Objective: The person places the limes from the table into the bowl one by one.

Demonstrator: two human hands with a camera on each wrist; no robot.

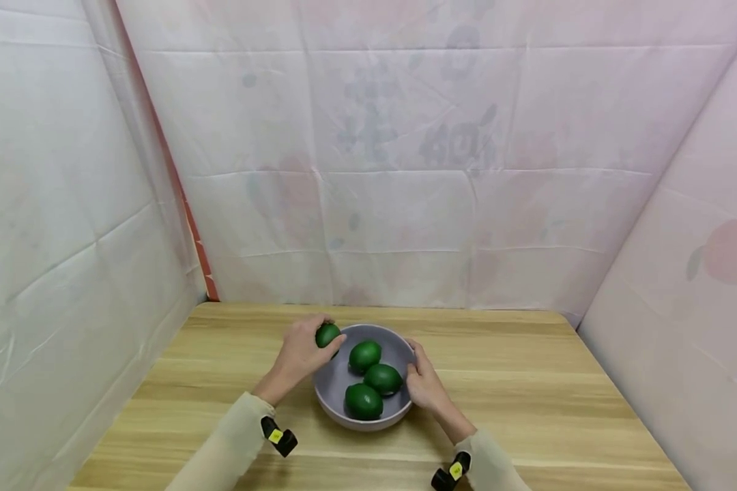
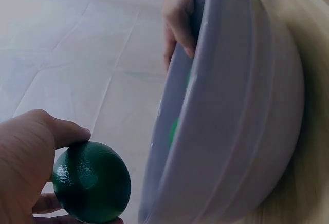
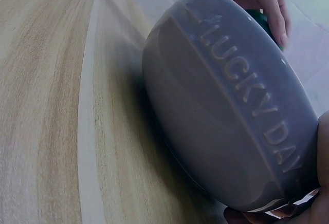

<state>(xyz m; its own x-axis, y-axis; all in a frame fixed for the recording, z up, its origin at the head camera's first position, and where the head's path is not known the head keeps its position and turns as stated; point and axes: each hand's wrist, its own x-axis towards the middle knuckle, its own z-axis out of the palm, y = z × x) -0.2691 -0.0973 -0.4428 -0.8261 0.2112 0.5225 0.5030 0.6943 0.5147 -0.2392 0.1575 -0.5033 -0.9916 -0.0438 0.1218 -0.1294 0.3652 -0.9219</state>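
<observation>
A grey-purple bowl (image 1: 368, 425) stands on the wooden table with three green limes (image 1: 364, 401) inside. Just over its far left rim, my left hand (image 1: 297, 351) holds another lime (image 1: 327, 335) between thumb and fingers. The left wrist view shows this lime (image 2: 92, 183) beside the bowl's rim, higher than the wall's lower part. My right hand (image 1: 426, 385) grips the bowl's right rim, thumb on the inside and fingers outside. Raised letters reading "LUCKY DAY" run along the bowl's outer wall (image 3: 216, 111) in the right wrist view.
The light wood table (image 1: 528, 409) reaches back to a pale printed cloth (image 1: 393, 225) hanging behind it. More cloth hangs at the left and right sides. A black device with a yellow mark (image 1: 279, 436) is strapped on the left sleeve, and a similar one (image 1: 451, 472) on the right.
</observation>
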